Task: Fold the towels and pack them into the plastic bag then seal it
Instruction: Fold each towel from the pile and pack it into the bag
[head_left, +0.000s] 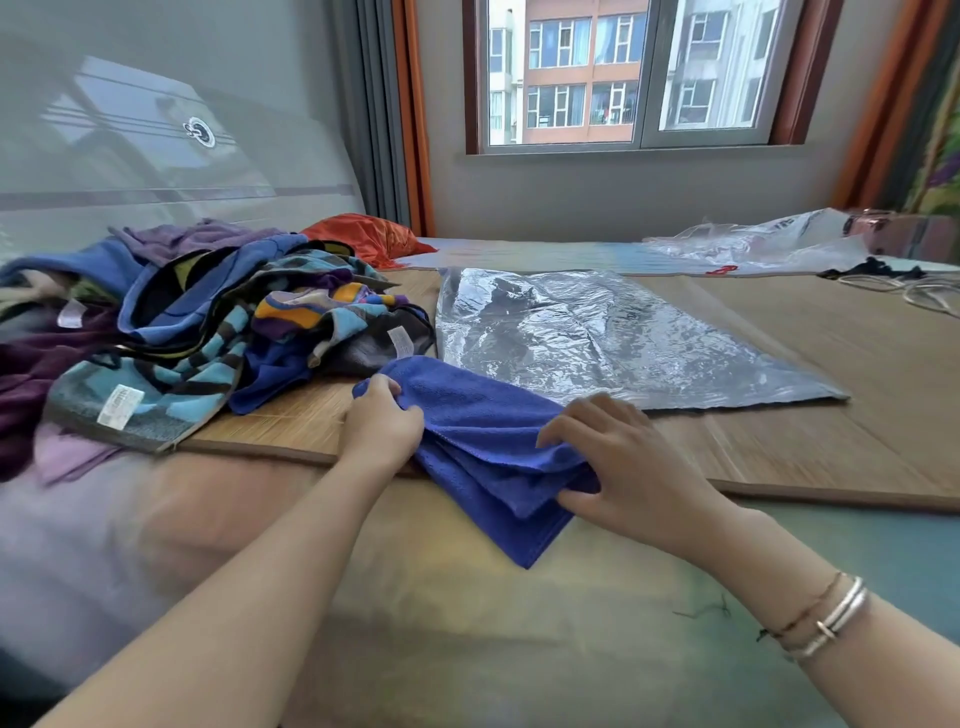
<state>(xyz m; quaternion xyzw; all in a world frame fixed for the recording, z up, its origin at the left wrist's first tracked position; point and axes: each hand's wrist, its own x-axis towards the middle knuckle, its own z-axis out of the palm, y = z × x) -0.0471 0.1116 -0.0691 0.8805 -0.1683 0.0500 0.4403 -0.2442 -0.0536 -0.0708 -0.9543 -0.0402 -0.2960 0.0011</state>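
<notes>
My left hand (382, 423) hides its fingertips in the blue towel (483, 447); my right hand (623, 467) covers the towel's near fold. The towel pile (171, 332) runs off the left edge. Both forearms leave the bottom edge. Label print is too small to read.

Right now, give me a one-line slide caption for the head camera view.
Both hands, left hand and right hand, grip a folded blue microfibre towel beside a flat clear plastic bag.
</notes>
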